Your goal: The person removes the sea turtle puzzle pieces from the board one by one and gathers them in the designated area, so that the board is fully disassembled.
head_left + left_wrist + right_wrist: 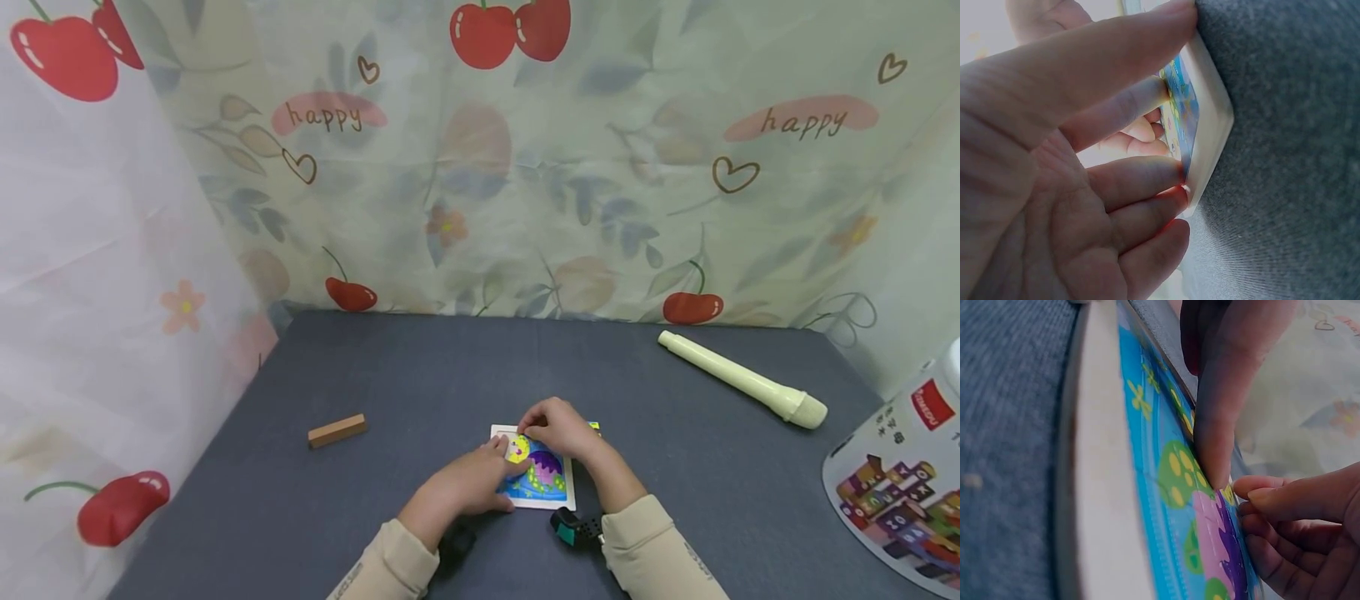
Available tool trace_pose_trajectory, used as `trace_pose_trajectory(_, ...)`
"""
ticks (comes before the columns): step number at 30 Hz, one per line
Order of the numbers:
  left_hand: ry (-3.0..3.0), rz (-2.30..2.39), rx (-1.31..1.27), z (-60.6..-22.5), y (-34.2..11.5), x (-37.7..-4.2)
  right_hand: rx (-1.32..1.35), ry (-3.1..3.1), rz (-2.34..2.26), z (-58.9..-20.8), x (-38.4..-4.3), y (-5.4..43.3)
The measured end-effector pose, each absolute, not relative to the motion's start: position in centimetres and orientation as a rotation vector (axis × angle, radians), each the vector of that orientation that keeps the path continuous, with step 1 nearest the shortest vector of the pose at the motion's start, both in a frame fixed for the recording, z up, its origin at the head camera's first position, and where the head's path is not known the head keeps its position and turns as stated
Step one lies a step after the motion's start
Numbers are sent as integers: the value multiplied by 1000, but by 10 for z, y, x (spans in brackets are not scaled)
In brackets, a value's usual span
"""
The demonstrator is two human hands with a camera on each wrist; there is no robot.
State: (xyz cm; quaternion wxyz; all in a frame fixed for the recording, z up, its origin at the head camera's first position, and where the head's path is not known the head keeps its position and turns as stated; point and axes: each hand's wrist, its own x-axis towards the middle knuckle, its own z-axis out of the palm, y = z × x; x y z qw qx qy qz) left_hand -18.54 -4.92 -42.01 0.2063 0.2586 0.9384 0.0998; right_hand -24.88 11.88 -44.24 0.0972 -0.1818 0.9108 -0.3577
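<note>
A jigsaw puzzle board (543,502) with a pale frame and a blue sea picture lies on the dark table before me. My left hand (472,479) rests over its left side, fingers spread: the thumb touches the frame (1213,119) and one finger reaches onto the picture (1184,94). At the upper left of the board, my right hand (558,427) pinches with thumb and index finger at a puzzle piece, mostly hidden by the fingertips (1257,494). A left-hand finger (1216,450) presses the picture close beside them. Purple, pink and green shapes (1210,537) show on the picture.
A brown wooden block (337,431) lies to the left. Toward the back right lies a cream toy microphone (742,379). A large printed tub (900,483) stands at the right edge. Something yellow (595,427) peeks out behind my right wrist, and a black strap (573,529) sits below it.
</note>
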Motion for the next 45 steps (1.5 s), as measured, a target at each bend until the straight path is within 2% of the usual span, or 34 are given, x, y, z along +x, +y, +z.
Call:
trace_pose_trajectory(20,2609,262,703,-417,-49,-185,-542,2701,-1009,-439,-248,116)
trace_pose_trajectory(30,2611,267,722,-417,-48,-185,-462,2717,-1033,-444,-248,113)
trace_pose_trajectory(45,2605,265,684,-418,-47,-185,-576,2553,-1166,-444,-254,133)
